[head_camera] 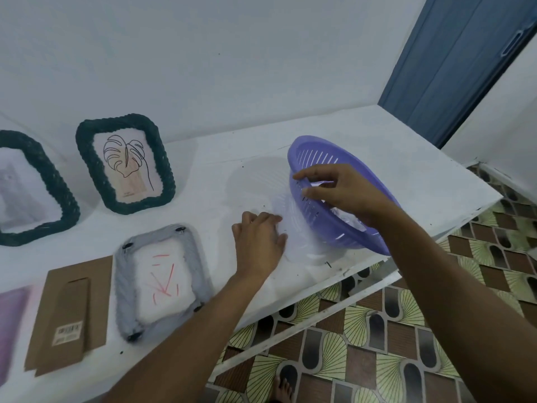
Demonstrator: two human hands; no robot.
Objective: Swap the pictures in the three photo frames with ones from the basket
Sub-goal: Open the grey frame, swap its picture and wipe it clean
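Reaching over the near rim of the tilted purple basket [334,228], the right hand [348,190] has thumb and forefinger parted; whether they grip rim or picture cannot be told. The left hand [258,242] rests relaxed and empty on the table [232,158] just beside the basket, apparently bracing. The opened grey frame [124,286] lies face-down, awaiting its replacement.

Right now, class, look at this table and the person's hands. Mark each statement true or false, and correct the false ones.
1. The purple basket stands level. False: it is tilted.
2. The grey frame lies flat on the table. True.
3. The left hand holds the brown board. False: it rests on the table, holding nothing.
4. The green frame with the leaf drawing stands upright. True.
5. The right hand is at the basket's rim. True.
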